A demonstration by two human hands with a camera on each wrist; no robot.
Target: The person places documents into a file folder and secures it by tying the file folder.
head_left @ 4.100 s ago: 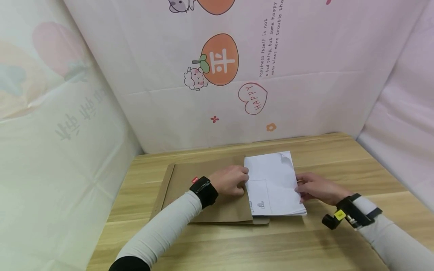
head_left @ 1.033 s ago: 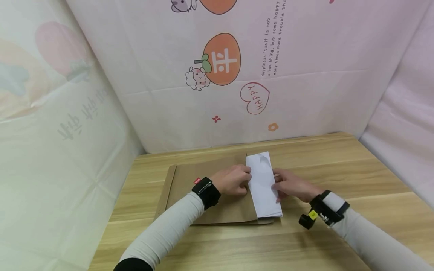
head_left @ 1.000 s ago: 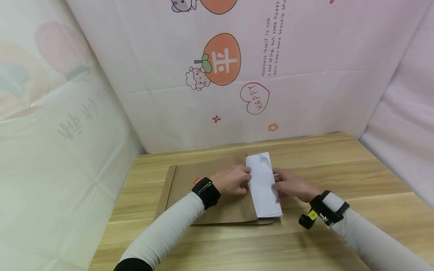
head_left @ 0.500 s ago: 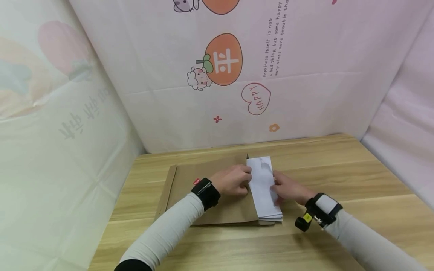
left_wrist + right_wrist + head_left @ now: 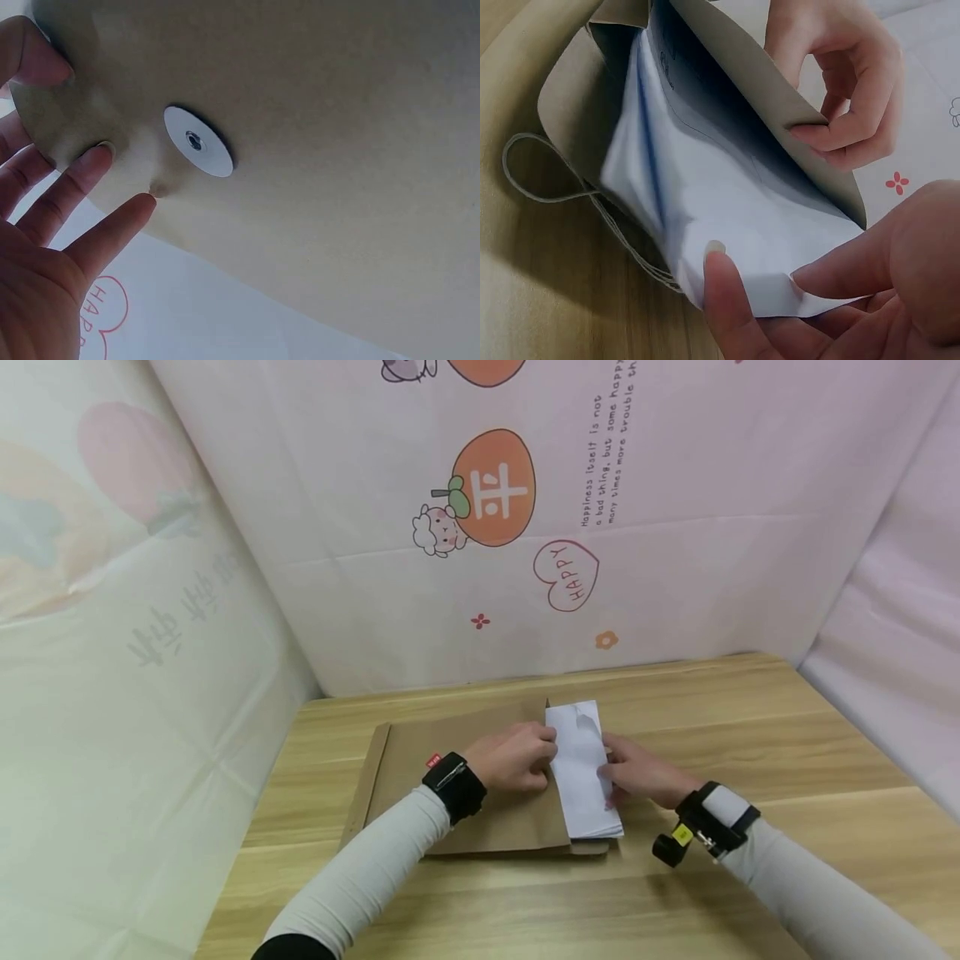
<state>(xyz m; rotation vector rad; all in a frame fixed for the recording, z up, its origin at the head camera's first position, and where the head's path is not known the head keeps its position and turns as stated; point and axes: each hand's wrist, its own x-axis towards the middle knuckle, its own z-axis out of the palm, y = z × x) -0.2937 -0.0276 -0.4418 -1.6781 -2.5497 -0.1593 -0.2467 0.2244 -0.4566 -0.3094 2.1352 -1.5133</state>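
Observation:
A brown kraft document envelope (image 5: 408, 747) lies on the table with its mouth facing right. My left hand (image 5: 510, 758) pinches the edge of its upper panel between thumb and fingers. The right wrist view shows that panel raised from the papers, forming an open mouth. White papers (image 5: 581, 777) sit partly inside, a strip of them sticking out on the right. Thumb and fingers of my right hand (image 5: 647, 770) grip their outer edge. In the left wrist view a white round button (image 5: 199, 142) with a metal rivet is on the panel, near my fingertips.
From the envelope's brown flap (image 5: 570, 97), a thin looped string (image 5: 551, 200) trails onto the wooden table (image 5: 525, 914). A printed white cloth (image 5: 675, 568) hangs behind and at both sides. Each wrist wears a black strap (image 5: 455, 787).
Over about four seconds the papers have slid left into the envelope, my right hand moving with them. During the last second they shift only slightly. My left hand keeps its place at the mouth.

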